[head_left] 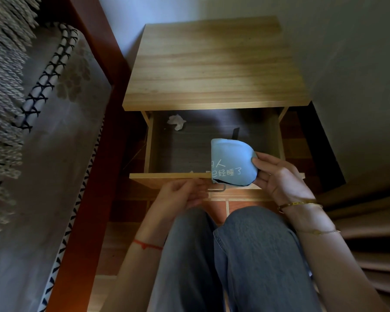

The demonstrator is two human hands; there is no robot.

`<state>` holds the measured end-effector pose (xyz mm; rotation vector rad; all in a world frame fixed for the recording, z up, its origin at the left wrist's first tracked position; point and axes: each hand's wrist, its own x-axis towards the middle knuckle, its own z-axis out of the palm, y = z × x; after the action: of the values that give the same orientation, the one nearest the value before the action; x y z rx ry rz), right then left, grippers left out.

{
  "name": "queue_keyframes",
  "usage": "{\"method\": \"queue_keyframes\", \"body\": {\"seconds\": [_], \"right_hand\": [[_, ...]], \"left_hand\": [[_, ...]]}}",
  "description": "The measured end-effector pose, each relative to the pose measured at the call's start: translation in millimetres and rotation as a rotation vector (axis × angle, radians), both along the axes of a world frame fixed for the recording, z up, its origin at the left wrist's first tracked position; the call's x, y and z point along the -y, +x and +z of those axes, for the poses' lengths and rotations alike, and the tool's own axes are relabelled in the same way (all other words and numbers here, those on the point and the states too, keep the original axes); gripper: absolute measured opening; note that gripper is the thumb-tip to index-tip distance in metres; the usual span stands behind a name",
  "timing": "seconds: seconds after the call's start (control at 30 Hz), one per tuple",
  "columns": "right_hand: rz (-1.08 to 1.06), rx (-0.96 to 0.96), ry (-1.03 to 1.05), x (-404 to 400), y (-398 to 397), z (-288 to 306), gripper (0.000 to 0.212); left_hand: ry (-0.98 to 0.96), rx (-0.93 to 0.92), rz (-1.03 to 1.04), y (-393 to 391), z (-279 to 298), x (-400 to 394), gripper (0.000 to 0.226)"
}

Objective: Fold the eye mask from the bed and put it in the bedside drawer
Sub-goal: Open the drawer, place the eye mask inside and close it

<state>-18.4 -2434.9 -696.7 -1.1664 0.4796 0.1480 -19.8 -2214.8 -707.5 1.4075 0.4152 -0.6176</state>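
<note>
From the head camera, looking down past the person's knees, the bedside table (208, 64) stands against the wall with its drawer (214, 145) pulled well out. The right hand (279, 179) pinches the folded eye mask (231, 163), thumb on top and fingers underneath, holding it over the near right part of the drawer, partly above the front panel. The mask is light blue, doubled over, with white writing on the upper face and a dark edge or strap showing at its lower fold. It looks to be hanging above the drawer floor, not resting on it, though the dim light makes that hard to settle.

The left hand (182, 194) sits at the drawer front beside the metal handle (216, 189). Its fingers are curled near the handle, but whether they grip it I cannot tell. Inside the drawer, a crumpled tissue (176, 121) lies at the far left corner, well apart from the mask. The bed (32, 154) runs along the left side.

The fold seems done and only the placing is left. The main risk is that the mask springs open once the pinch lets go, since nothing but the thumb holds it doubled. Released this close to the front panel, it could also land across the edge and get caught when the drawer is pushed shut, or slip to the floor.
</note>
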Motion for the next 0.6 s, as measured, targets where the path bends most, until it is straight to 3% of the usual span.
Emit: {"method": "queue_keyframes", "body": {"seconds": [0.3, 0.4, 0.5, 0.6], "right_hand": [[0.030, 0.018, -0.017, -5, 22, 12, 0.026], [0.055, 0.027, -0.067, -6, 42, 21, 0.033], [0.088, 0.025, -0.173, -8, 66, 22, 0.022], [0.125, -0.027, -0.327, -9, 94, 9, 0.021]], "left_hand": [[-0.009, 0.182, -0.041, 31, 40, 14, 0.028], [0.090, 0.268, -0.067, 54, 40, 13, 0.020], [0.219, 0.317, -0.093, 80, 34, 13, 0.013], [0.317, 0.289, -0.152, 103, 19, 17, 0.028]]}}
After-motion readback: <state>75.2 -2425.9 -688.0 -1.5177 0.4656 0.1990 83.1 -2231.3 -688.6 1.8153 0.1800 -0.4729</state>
